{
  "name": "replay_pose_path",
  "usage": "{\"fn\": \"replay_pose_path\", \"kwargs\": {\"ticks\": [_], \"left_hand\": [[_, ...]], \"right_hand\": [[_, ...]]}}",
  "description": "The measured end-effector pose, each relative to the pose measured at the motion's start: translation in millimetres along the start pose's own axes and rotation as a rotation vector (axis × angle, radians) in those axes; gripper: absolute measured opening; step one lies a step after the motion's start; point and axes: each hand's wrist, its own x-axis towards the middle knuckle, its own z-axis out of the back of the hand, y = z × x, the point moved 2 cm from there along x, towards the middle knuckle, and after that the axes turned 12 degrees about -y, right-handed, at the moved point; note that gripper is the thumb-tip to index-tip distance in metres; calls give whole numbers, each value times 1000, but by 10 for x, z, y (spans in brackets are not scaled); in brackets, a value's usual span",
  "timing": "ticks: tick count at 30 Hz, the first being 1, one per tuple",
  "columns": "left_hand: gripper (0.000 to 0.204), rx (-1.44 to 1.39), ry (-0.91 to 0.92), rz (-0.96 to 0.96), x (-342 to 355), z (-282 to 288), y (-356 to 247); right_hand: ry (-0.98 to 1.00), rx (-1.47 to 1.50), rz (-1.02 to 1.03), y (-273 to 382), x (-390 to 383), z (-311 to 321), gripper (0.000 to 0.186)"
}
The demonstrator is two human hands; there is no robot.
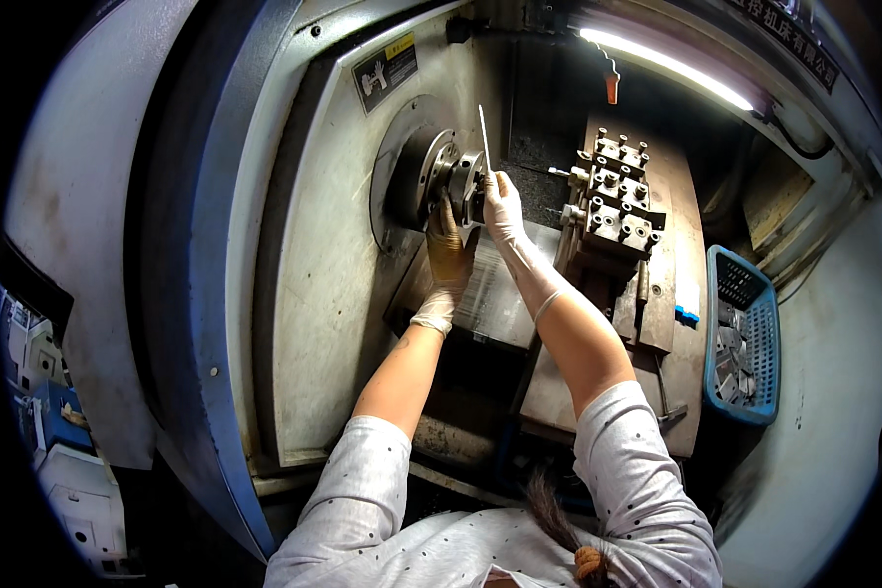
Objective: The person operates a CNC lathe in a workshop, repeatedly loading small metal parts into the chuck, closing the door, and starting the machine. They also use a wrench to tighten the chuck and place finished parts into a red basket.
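Lathe enclosure, pale panel (314, 294) behind the chuck (464, 182); everything placed off that chuck. Brown machine slide (681, 392) to its right, carrying bolted tool blocks (612, 196). Lit tube lamp (666, 67) up and right of the chuck; blue plastic basket (776, 343) far right and lower, metal pieces (727, 367) inside. Chuck sticks out from the panel, axis running roughly left to right.

Both hands gloved. Left hand (449, 257) just below the chuck, fingers up at its underside, looks touching; can't tell if closed or just resting. Right hand (503, 208) just right of the chuck's front, closed round a thin pale rod (483, 132).

Key relation: rod stands near upright, long axis across the chuck's axis, top end above the right hand, just off the chuck's front. Right hand nearer the front face, left nearer the underside. Rod's lower end hidden; contact with chuck unclear.
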Motion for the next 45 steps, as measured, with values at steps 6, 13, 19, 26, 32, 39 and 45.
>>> {"fn": "replay_pose_path", "kwargs": {"ticks": [6,13,19,26,32,39,45], "left_hand": [[65,249,-118,-265,146,1,-1],[57,426,65,-411,359,158,-226],[54,490,344,-503,709,196,-335],[56,612,985,-648,1251,62,-609],[56,572,1026,-651,1299,15,-622],[54,472,825,-650,1184,68,-516],[54,597,841,-658,1120,61,-571]], "right_hand": [[25,-4,-5,-18,47,32,23],[-281,40,-11,271,-182,107,22],[-53,333,-210,1054,-758,335,21],[61,366,-233,2174,-1519,1483,22],[-300,156,-80,2492,-2353,3160,24],[-699,-131,-208,2699,-3480,4513,25],[-824,-135,-266,2538,-3772,4644,24]]}}
